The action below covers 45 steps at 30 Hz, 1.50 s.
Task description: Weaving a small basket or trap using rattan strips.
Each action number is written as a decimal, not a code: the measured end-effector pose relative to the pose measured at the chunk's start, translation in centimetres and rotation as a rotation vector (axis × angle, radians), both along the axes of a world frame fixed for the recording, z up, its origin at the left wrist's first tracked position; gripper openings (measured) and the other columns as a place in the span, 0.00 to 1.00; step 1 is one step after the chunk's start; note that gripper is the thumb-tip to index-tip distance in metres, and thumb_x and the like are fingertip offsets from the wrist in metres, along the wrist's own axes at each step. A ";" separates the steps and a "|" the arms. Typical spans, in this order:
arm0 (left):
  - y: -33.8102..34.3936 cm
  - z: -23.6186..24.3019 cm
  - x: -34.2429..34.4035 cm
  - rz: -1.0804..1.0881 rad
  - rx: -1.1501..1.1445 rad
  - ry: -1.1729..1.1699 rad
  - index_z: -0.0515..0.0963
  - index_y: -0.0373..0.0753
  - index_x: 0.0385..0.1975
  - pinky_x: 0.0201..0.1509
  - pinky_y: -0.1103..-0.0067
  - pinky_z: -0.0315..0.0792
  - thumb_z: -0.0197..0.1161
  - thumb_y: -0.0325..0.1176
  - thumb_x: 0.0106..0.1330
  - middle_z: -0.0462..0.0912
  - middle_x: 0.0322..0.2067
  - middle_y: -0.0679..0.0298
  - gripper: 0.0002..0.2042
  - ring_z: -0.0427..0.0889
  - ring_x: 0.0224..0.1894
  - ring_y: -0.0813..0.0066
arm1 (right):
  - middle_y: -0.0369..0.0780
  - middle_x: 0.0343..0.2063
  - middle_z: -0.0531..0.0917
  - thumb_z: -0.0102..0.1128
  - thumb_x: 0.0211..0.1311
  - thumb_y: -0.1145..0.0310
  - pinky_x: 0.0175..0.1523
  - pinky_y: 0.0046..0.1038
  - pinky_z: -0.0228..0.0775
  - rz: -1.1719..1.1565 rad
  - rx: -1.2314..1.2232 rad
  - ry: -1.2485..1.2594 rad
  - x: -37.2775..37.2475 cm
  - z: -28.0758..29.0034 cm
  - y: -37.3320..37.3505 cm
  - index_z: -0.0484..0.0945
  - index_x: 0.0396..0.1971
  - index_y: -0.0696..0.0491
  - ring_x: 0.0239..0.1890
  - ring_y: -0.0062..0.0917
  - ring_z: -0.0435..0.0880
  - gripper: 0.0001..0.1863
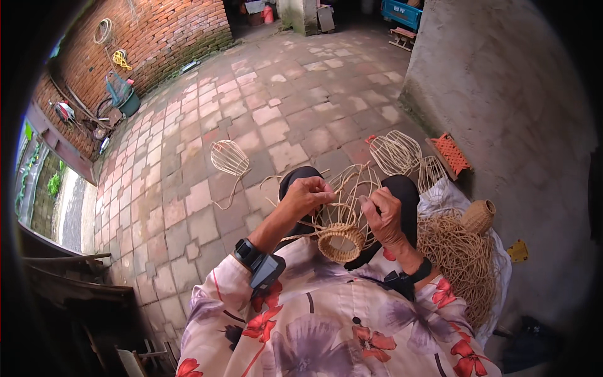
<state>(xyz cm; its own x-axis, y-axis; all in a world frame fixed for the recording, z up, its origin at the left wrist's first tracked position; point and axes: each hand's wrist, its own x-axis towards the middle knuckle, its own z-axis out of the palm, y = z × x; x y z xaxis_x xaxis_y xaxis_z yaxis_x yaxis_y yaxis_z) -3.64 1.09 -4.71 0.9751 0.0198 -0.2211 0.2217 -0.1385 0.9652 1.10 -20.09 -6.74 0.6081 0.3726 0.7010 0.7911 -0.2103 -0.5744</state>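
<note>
A small, partly woven basket [357,244] of straw-coloured cord rests in my lap between my knees. Its round woven end faces me, and long loose ribs fan out from its far side. Over the ribs on the left, my left hand [308,196] pinches a thin straw cord [340,205]. My right hand [384,218] is on the other side of the ribs, fingers curled together; what sits between its fingertips is too small to make out. Both hands are just above the woven band, a short gap apart.
A heap of cord [452,264] lies on a white sack [502,276] at my right, with a small woven basket [478,217] on it. Rib frames [396,152] and an orange perforated brick [450,155] are by the grey wall [502,94]. Another frame [230,158] lies on the paving ahead.
</note>
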 end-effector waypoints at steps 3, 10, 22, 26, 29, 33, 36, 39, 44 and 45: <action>0.4 -0.7 1.7 -0.068 -0.056 0.015 0.79 0.40 0.30 0.22 0.90 0.60 0.64 0.32 0.62 0.79 0.23 0.74 0.04 0.68 0.21 0.92 | 0.40 0.13 0.66 0.62 0.53 0.76 0.27 0.32 0.59 0.010 0.016 0.003 -0.1 0.2 0.1 0.66 0.14 0.56 0.17 0.34 0.65 0.14; -1.3 -2.3 2.4 -0.101 0.734 -0.281 0.81 0.45 0.31 0.29 0.70 0.75 0.64 0.34 0.53 0.83 0.22 0.59 0.06 0.82 0.25 0.63 | 0.39 0.14 0.68 0.63 0.53 0.77 0.27 0.32 0.59 0.015 -0.004 0.035 -0.1 0.0 -0.3 0.68 0.15 0.55 0.18 0.34 0.66 0.13; 0.7 -1.3 -1.2 0.118 -0.347 -0.002 0.73 0.41 0.38 0.23 0.88 0.66 0.61 0.23 0.59 0.75 0.22 0.71 0.09 0.74 0.22 0.84 | 0.39 0.22 0.76 0.62 0.52 0.66 0.48 0.35 0.63 0.241 -0.327 -0.054 2.3 2.1 1.9 0.75 0.21 0.53 0.31 0.33 0.76 0.08; 5.6 -4.1 -3.2 0.332 -0.191 -0.209 0.71 0.41 0.38 0.21 0.86 0.65 0.60 0.21 0.57 0.74 0.23 0.71 0.11 0.72 0.21 0.84 | 0.37 0.19 0.75 0.63 0.53 0.65 0.47 0.33 0.63 0.238 -0.327 -0.085 2.2 2.2 1.9 0.75 0.18 0.53 0.28 0.31 0.75 0.11; 15.1 -7.3 -5.9 0.568 0.073 -0.259 0.72 0.43 0.37 0.23 0.85 0.66 0.55 0.24 0.58 0.71 0.21 0.72 0.08 0.70 0.23 0.85 | 0.37 0.17 0.74 0.62 0.54 0.65 0.46 0.32 0.62 0.256 -0.298 -0.100 2.6 1.7 1.4 0.74 0.17 0.53 0.27 0.31 0.74 0.11; 29.4 -9.3 -13.1 0.976 0.535 -0.186 0.74 0.43 0.39 0.24 0.81 0.68 0.59 0.25 0.57 0.73 0.20 0.68 0.10 0.74 0.22 0.81 | 0.37 0.16 0.71 0.62 0.54 0.66 0.44 0.32 0.62 0.257 -0.269 -0.078 2.5 1.5 1.5 0.71 0.15 0.53 0.26 0.31 0.72 0.13; 28.2 -6.8 -12.4 0.995 0.800 0.092 0.75 0.42 0.42 0.31 0.76 0.73 0.65 0.29 0.55 0.78 0.23 0.62 0.14 0.79 0.27 0.73 | 0.38 0.16 0.70 0.63 0.54 0.66 0.43 0.32 0.62 0.235 -0.269 -0.065 2.9 1.1 1.1 0.70 0.15 0.53 0.25 0.31 0.72 0.14; 20.2 -4.8 -8.7 0.579 1.128 -0.316 0.79 0.41 0.41 0.43 0.71 0.74 0.67 0.33 0.55 0.81 0.30 0.58 0.14 0.81 0.38 0.63 | 0.38 0.16 0.70 0.63 0.55 0.66 0.42 0.32 0.62 0.227 -0.264 -0.060 3.0 1.0 1.5 0.70 0.15 0.53 0.25 0.32 0.72 0.14; 3.0 3.0 -5.4 -0.143 0.636 -0.295 0.81 0.37 0.35 0.33 0.72 0.73 0.63 0.39 0.62 0.82 0.26 0.57 0.11 0.79 0.25 0.60 | 0.38 0.17 0.71 0.63 0.54 0.66 0.40 0.32 0.63 0.224 -0.248 -0.049 2.6 1.4 1.8 0.70 0.15 0.54 0.26 0.33 0.72 0.14; 2.9 2.7 -5.4 -0.140 0.639 -0.291 0.81 0.37 0.35 0.33 0.72 0.73 0.63 0.39 0.62 0.82 0.26 0.57 0.11 0.79 0.25 0.60 | 0.39 0.17 0.71 0.63 0.54 0.67 0.39 0.32 0.63 0.235 -0.238 -0.046 2.7 1.5 2.1 0.70 0.15 0.54 0.26 0.33 0.72 0.14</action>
<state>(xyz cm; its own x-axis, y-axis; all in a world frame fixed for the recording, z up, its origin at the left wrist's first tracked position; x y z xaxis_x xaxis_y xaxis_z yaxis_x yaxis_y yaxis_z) -9.06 3.98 -2.02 0.9956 -0.0712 0.0615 -0.0939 -0.7050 0.7030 3.77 -17.95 -5.23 0.4557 0.6557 0.6021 0.8579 -0.1432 -0.4934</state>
